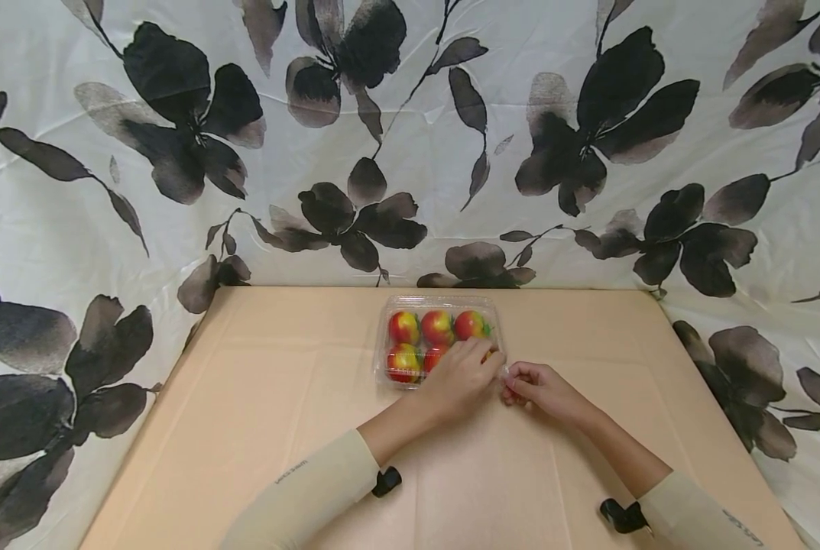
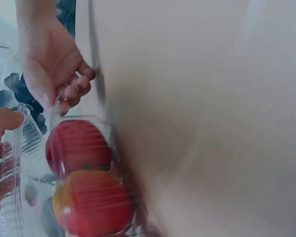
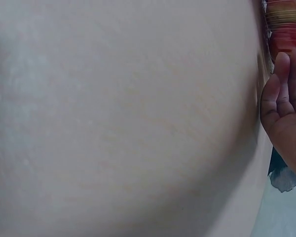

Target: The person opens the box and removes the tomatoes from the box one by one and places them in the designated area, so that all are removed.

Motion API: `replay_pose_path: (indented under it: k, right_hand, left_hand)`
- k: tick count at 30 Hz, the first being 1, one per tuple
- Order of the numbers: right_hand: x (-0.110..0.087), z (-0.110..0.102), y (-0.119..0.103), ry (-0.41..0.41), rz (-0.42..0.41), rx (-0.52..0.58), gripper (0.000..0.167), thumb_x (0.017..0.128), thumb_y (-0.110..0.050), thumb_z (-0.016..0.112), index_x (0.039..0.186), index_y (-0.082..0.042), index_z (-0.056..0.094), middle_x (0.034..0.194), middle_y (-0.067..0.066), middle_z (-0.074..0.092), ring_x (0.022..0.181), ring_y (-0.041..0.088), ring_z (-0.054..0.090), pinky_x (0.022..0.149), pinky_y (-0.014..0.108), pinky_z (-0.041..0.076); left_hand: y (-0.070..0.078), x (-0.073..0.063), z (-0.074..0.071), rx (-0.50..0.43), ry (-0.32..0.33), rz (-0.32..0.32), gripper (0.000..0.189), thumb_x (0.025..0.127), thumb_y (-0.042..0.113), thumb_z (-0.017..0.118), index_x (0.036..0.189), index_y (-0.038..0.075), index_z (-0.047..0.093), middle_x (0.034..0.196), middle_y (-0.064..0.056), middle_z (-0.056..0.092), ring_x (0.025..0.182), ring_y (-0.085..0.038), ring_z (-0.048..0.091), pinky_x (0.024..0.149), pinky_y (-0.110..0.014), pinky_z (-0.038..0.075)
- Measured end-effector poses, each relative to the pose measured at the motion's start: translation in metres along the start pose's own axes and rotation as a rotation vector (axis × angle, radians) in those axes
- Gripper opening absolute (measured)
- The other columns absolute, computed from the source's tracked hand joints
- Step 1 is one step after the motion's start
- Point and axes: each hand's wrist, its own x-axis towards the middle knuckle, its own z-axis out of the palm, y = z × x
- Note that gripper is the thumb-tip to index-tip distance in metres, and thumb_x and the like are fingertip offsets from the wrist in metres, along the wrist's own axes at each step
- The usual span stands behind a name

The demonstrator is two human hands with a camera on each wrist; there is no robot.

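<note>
A clear plastic fruit container (image 1: 380,345) stands at the table's far edge, with several red-and-yellow apples (image 1: 404,328) in rows inside. My left hand (image 1: 459,378) reaches over its front right part, hiding some fruit. In the left wrist view, that hand's thumb and fingers pinch a ridged plastic edge (image 2: 15,187) of the container, beside two apples (image 2: 96,202) seen through plastic. At the front right corner, my right hand (image 1: 543,391) pinches the container's edge between thumb and curled fingers. The right wrist view shows only part of this hand (image 3: 288,108), below the fruit.
A light tan cloth covers the table (image 1: 279,428). Behind and along the sides hangs a white curtain (image 1: 451,168) printed with dark flowers. Small black devices (image 1: 387,482) sit at both sleeve cuffs.
</note>
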Motion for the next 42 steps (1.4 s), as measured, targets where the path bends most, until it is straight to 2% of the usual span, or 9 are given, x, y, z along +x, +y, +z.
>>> replay_pose_path:
  k: [5, 10, 15, 19, 23, 27, 34, 42]
  right_hand:
    - [0.0, 0.0, 0.0, 0.01, 0.018, 0.015, 0.026, 0.108, -0.015, 0.054, 0.111, 0.01, 0.06, 0.094, 0.019, 0.069, 0.08, 0.011, 0.064, 0.06, 0.021, 0.051]
    - [0.0, 0.0, -0.002, 0.021, 0.044, 0.022, 0.026, 0.107, -0.014, 0.057, 0.113, 0.011, 0.06, 0.095, 0.019, 0.071, 0.081, 0.009, 0.066, 0.059, 0.02, 0.051]
    - [0.001, 0.0, -0.002, 0.017, 0.052, 0.013, 0.026, 0.106, -0.015, 0.058, 0.113, 0.011, 0.06, 0.094, 0.017, 0.071, 0.081, 0.011, 0.065, 0.059, 0.02, 0.051]
    - [0.001, -0.001, -0.002, 0.012, 0.042, 0.015, 0.026, 0.106, -0.015, 0.058, 0.112, 0.01, 0.061, 0.093, 0.015, 0.071, 0.081, 0.013, 0.065, 0.059, 0.019, 0.051]
    - [0.001, -0.001, -0.001, 0.009, 0.024, 0.008, 0.026, 0.107, -0.015, 0.057, 0.111, 0.01, 0.06, 0.092, 0.014, 0.071, 0.08, 0.014, 0.065, 0.059, 0.02, 0.05]
    - [0.0, -0.001, -0.001, 0.014, 0.024, 0.008, 0.026, 0.107, -0.016, 0.057, 0.11, 0.009, 0.061, 0.092, 0.013, 0.071, 0.08, 0.015, 0.065, 0.058, 0.02, 0.05]
    - [-0.001, -0.001, -0.004, 0.012, 0.048, 0.004, 0.025, 0.106, -0.016, 0.058, 0.112, 0.008, 0.061, 0.096, 0.02, 0.071, 0.081, 0.016, 0.065, 0.058, 0.019, 0.049]
    - [-0.001, -0.001, -0.004, 0.011, 0.034, -0.012, 0.023, 0.106, -0.013, 0.058, 0.11, 0.009, 0.061, 0.097, 0.027, 0.069, 0.08, 0.016, 0.065, 0.057, 0.019, 0.049]
  left_hand:
    - [-0.005, 0.005, -0.011, 0.01, -0.014, 0.012, 0.03, 0.099, 0.016, 0.069, 0.126, 0.004, 0.068, 0.121, -0.008, 0.069, 0.113, -0.02, 0.066, 0.101, -0.029, 0.058]
    - [-0.013, 0.011, -0.023, 0.017, 0.007, 0.004, 0.031, 0.101, 0.015, 0.065, 0.129, 0.001, 0.066, 0.125, -0.01, 0.069, 0.118, -0.023, 0.065, 0.109, -0.033, 0.054]
    - [-0.024, 0.016, -0.031, 0.044, 0.037, -0.036, 0.032, 0.099, 0.019, 0.07, 0.127, 0.003, 0.067, 0.125, -0.01, 0.07, 0.12, -0.025, 0.065, 0.11, -0.037, 0.053]
    - [-0.034, 0.02, -0.039, 0.044, 0.034, -0.069, 0.039, 0.098, 0.028, 0.072, 0.129, 0.005, 0.068, 0.128, -0.01, 0.071, 0.122, -0.026, 0.066, 0.111, -0.04, 0.053]
    - [-0.045, 0.022, -0.047, 0.046, 0.041, -0.071, 0.042, 0.097, 0.031, 0.073, 0.129, 0.003, 0.068, 0.127, -0.012, 0.071, 0.12, -0.029, 0.067, 0.108, -0.043, 0.055]
    - [-0.057, 0.024, -0.055, 0.092, 0.048, -0.071, 0.042, 0.097, 0.03, 0.074, 0.128, 0.003, 0.069, 0.126, -0.012, 0.071, 0.119, -0.028, 0.067, 0.107, -0.041, 0.055]
    - [-0.079, 0.029, -0.073, 0.141, -0.004, -0.095, 0.044, 0.099, 0.033, 0.07, 0.13, 0.002, 0.067, 0.129, -0.012, 0.07, 0.121, -0.028, 0.066, 0.106, -0.041, 0.056]
    - [-0.103, 0.037, -0.09, 0.176, -0.077, -0.155, 0.04, 0.101, 0.033, 0.067, 0.128, 0.003, 0.067, 0.127, -0.012, 0.07, 0.123, -0.028, 0.064, 0.105, -0.044, 0.056]
